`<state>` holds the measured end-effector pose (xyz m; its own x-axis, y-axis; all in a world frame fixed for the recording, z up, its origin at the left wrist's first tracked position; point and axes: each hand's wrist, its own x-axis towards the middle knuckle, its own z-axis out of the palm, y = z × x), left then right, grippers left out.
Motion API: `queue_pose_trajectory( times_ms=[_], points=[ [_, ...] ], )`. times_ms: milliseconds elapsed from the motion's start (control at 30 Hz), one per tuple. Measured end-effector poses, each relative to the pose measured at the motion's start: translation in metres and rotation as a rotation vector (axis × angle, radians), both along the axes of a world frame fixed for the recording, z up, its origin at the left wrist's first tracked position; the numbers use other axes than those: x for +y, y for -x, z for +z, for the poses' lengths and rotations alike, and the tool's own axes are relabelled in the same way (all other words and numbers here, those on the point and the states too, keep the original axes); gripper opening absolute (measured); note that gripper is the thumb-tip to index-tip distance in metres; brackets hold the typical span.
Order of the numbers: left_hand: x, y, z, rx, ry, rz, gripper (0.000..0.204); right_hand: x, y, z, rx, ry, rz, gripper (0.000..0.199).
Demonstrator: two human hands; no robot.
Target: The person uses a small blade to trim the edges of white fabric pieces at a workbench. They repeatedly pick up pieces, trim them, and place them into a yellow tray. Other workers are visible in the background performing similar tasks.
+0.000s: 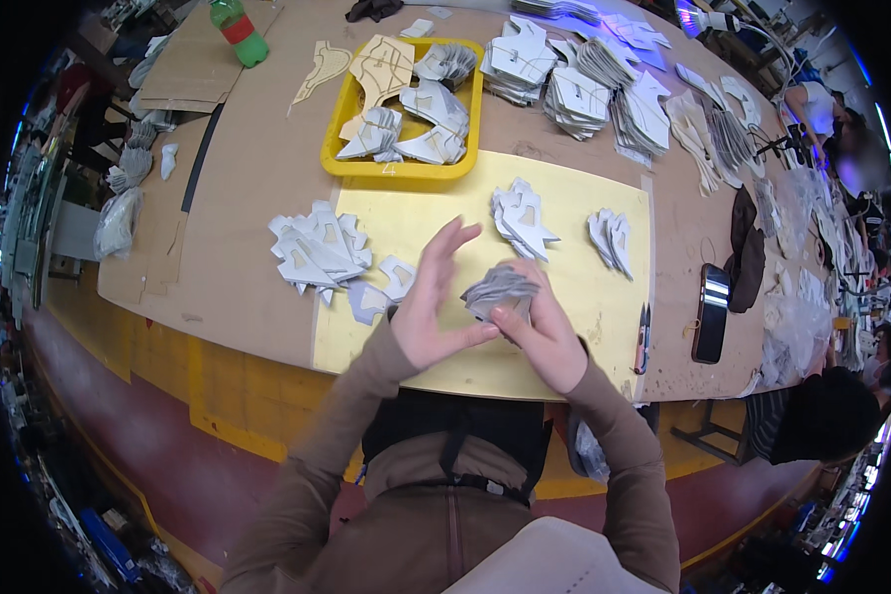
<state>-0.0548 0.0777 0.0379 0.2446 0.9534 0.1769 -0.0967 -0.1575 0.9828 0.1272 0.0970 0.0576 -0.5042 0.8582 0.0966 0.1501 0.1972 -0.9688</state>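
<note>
Nearest, the right hand [544,342] pinched a fanned stack of thin grey cut pieces [500,289] above the yellow mat [574,213] on the table [257,168], while the left hand [431,297] stood open-fingered at its nine o'clock. Squaring the edges probably called for light, even pressure. At twelve o'clock sat a yellow plastic tray [470,119].

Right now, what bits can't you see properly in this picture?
Head view only:
- Stack of grey cut pieces: its lower part is hidden by the right hand holding it.
- Left hand: whether its fingers touch the stack is unclear.
- Yellow tray: its floor is covered by pieces.
- Far piles: too small to count.
- Room edges: bent and dark at the rim.
</note>
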Motion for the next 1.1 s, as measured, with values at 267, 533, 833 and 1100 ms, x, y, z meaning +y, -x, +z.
queue_pose_trajectory(
  times_ms=[267, 533, 833, 1100],
  points=[
    [0.052, 0.022, 0.007, -0.575, 0.491, -0.358, 0.069, 0.031, -0.016, 0.042, -0.524, -0.378, -0.075, 0.046],
    [0.06, 0.031, -0.011, -0.724, 0.54, 0.023, 0.055, 0.077, -0.002, -0.042, -0.765, -0.696, -0.05, 0.059],
    [0.06, 0.034, -0.018, -0.704, 0.544, 0.039, 0.056, 0.086, 0.007, -0.009, -0.66, -0.767, -0.129, 0.045],
    [0.053, 0.026, -0.022, -0.79, 0.615, -0.134, 0.054, 0.065, 0.013, 0.009, -0.168, -0.114, -0.185, 0.032]
  ],
)
